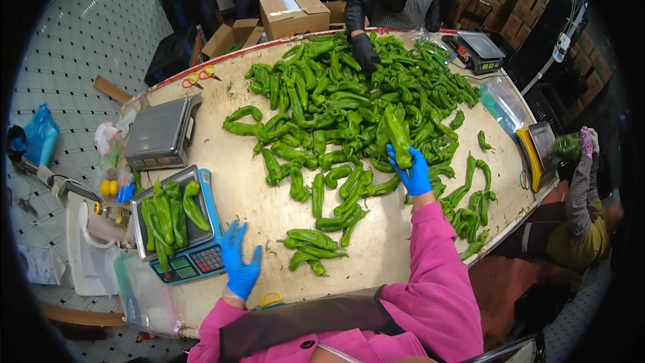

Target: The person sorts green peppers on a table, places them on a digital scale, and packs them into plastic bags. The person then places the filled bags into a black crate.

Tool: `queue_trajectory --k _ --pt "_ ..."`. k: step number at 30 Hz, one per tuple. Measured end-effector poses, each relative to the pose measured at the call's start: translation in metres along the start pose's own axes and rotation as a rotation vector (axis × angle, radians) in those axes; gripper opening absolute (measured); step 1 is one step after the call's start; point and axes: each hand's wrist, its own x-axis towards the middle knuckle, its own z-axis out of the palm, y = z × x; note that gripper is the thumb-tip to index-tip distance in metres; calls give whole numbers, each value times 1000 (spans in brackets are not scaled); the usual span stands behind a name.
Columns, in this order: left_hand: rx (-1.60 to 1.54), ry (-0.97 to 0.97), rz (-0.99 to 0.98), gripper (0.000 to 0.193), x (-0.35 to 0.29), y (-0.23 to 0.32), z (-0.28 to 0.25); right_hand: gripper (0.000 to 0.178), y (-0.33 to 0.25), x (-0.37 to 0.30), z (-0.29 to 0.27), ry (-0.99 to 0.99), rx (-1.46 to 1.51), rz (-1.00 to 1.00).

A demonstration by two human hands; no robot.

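lower layers of green pepper heap (349, 101) buried under top ones, across middle of table (215, 175) and on toward far edge. fingertips of co-worker's black glove (366, 52) lost among the peppers there. blurry green item (568, 146) just beside another co-worker's pink glove (588, 140), beyond right edge; cannot tell its kind. yellow-handled scissors (271, 298) at near edge, partly cut off from view by pink jacket and dark apron. clear plastic bags (148, 296) at near left corner, crumpled, hard to separate.

right hand (415, 173), blue-gloved: fingers closed around lower end of long green pepper (396, 131), part of grip hidden behind it. pepper raised above near side of heap, right of table's middle, tip toward far edge. cannot tell one pepper from two pressed together.

left hand (240, 263), blue-gloved: fingers spread, thumb well apart, over near left part of table, near blue scale (205, 261). cannot tell contact with tabletop.

on pan of blue scale, at left edge: several long peppers (171, 215), side by side, overlapping. grey scale (158, 133) farther up left edge. small pepper cluster (312, 250) between both hands, toward near edge. loose peppers (470, 202) toward right edge.
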Motion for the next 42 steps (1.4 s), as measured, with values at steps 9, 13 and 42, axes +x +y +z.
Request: queue_trajectory --k 9,13,42 --pt "-433 -318 -71 47 -16 52 25 40 12 -104 38 -187 -157 67" --pt "-427 -276 -149 54 -29 56 18 47 18 -133 64 -331 -392 143" --pt "-1115 -319 -843 44 -152 -11 -69 17 205 -304 153 -511 -1448 -687"
